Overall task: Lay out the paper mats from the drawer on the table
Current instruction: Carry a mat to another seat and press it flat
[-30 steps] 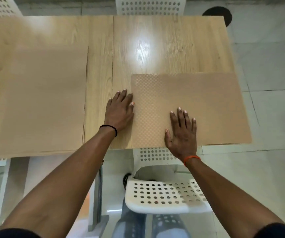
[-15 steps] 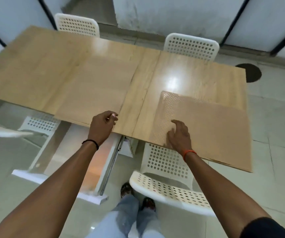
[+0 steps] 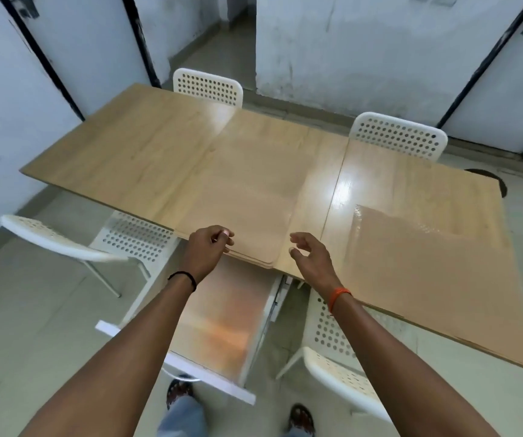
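Now left hand [image 3: 207, 247] pinches the stack of mats [image 3: 238, 197], apparently its top sheet; right hand [image 3: 309, 255] hovers spread and empty. Next: peel one mat free.

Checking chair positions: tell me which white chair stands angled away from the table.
The near-left chair: its backrest juts leftward, askew, while the other chairs face the table squarely.

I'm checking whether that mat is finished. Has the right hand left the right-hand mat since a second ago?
Yes. The right hand has come off the laid mat and now hovers open left of it, toward the mat stack.
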